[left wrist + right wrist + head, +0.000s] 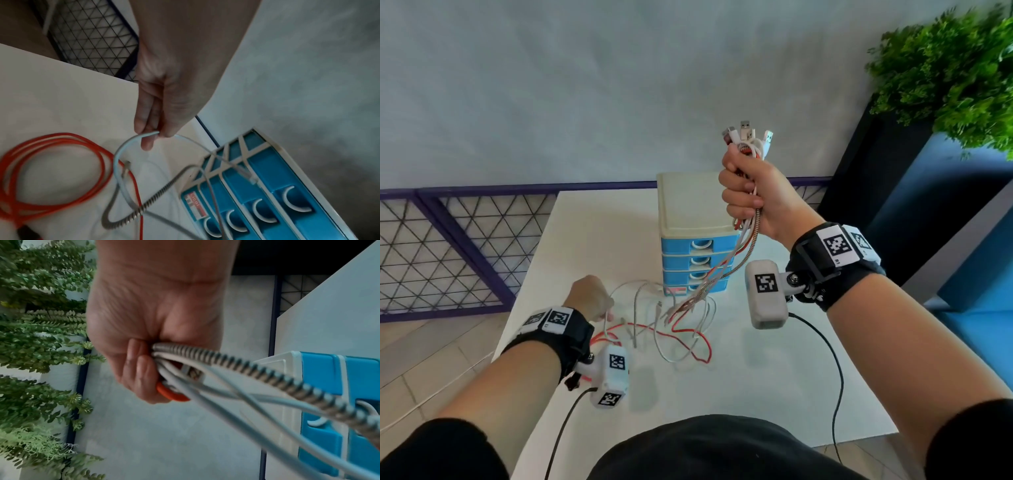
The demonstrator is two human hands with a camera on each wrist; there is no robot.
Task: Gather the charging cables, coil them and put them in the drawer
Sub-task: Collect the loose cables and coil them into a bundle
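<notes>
Right hand (pixel 751 198) clenches the bunched white, red and metal-wound cables (pixel 748 144); left hand (pixel 589 298) pinches a thin white cable (pixel 131 142); coiling and the blue plastic drawers (pixel 695 263) remain.

The setting reads as an office lounge or a staged indoor workspace rather than a home kitchen or workshop. A small white counter (pixel 592 219) stands against a plain pale grey wall (pixel 585 85), with light wood-look floor tiles (pixel 431 363) beside it. Low along the wall runs a purple-framed wire mesh panel (pixel 441 246). At the right stands a tall dark planter (pixel 866 164) topped with leafy green foliage (pixel 945 68), next to blue upholstered seating (pixel 969 329). On the counter sits a small blue-and-cream plastic drawer unit (pixel 693 240) of the desktop stationery kind.
</notes>
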